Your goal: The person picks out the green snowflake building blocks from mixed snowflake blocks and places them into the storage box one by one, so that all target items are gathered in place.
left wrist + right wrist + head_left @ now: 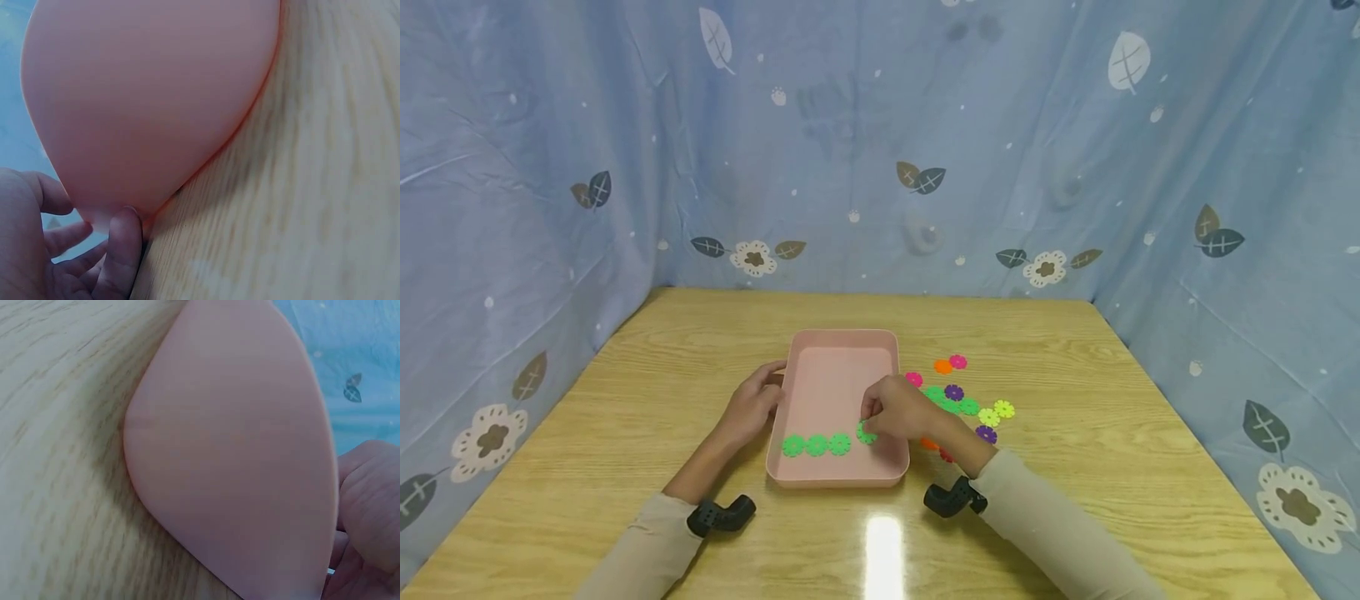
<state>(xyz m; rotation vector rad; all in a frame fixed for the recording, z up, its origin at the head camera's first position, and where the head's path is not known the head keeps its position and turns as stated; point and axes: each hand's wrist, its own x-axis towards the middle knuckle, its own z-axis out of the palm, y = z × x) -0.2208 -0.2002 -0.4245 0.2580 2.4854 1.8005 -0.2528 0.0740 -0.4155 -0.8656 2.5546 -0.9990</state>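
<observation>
A pink tray (842, 375) holds a row of three green flower-shaped discs (816, 445) near its front end. Inside the front right part of the tray, my right hand (901, 408) pinches another green flower-shaped disc (867, 433) between thumb and fingertips, beside the row. That disc is hidden behind the tray wall in the right wrist view, where my right hand (372, 512) shows past the rim. My left hand (754, 404) rests against the tray's left side. In the left wrist view, the fingertips of my left hand (87, 244) touch the outer wall, fingers apart and slightly bent.
Several loose flower-shaped discs lie right of the tray, including a purple one (954, 392), an orange one (943, 367), a pink one (958, 362) and a yellow one (1004, 409). The wooden table (1045, 517) is bordered by a blue patterned curtain (850, 125).
</observation>
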